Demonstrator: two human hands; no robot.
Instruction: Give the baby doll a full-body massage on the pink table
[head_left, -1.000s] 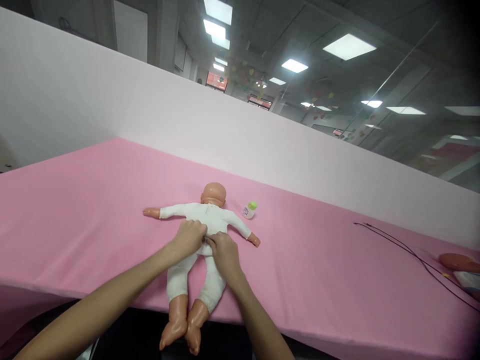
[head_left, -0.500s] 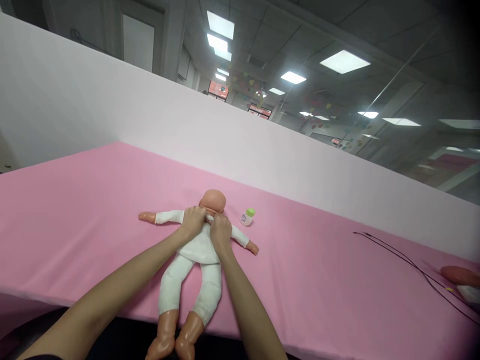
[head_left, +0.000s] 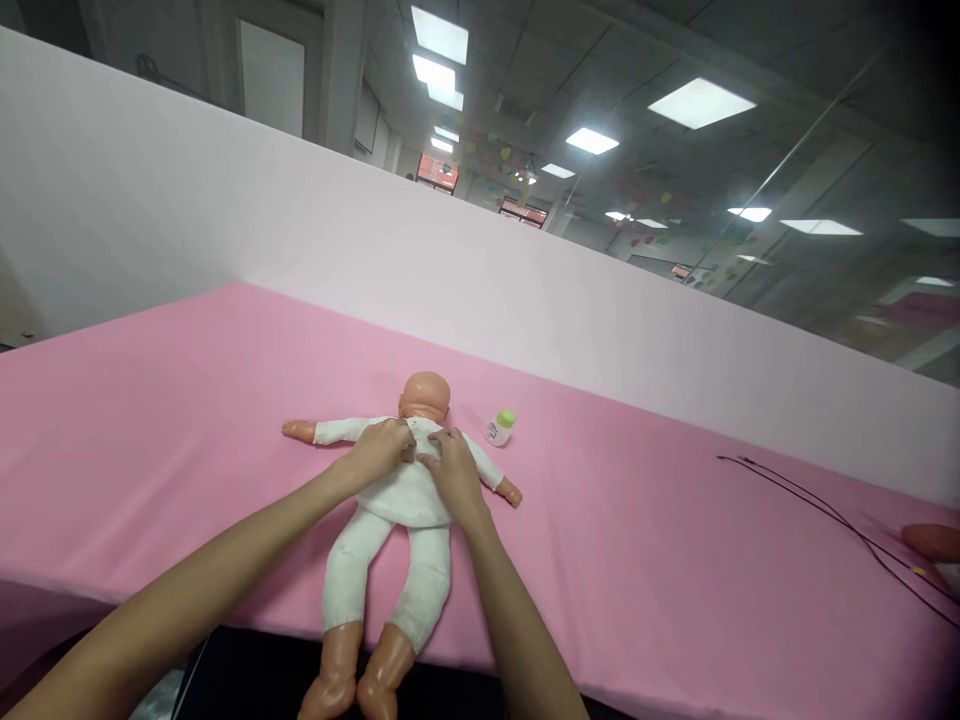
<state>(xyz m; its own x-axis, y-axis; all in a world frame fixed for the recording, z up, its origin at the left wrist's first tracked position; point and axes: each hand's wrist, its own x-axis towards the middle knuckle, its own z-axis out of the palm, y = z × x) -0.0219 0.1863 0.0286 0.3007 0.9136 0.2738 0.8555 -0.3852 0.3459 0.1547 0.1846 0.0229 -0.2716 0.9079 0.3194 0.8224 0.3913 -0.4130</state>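
White-suited doll (head_left: 409, 490), hands lower now

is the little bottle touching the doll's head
No, the bottle lies on the pink table apart from the doll.

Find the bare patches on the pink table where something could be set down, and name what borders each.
Widest bare patch: pink table left of the doll, up to the white wall. Another lies between the small bottle and the black cable. It is crowded at the doll's chest, where the left hand and right hand press, with the bottle close by.
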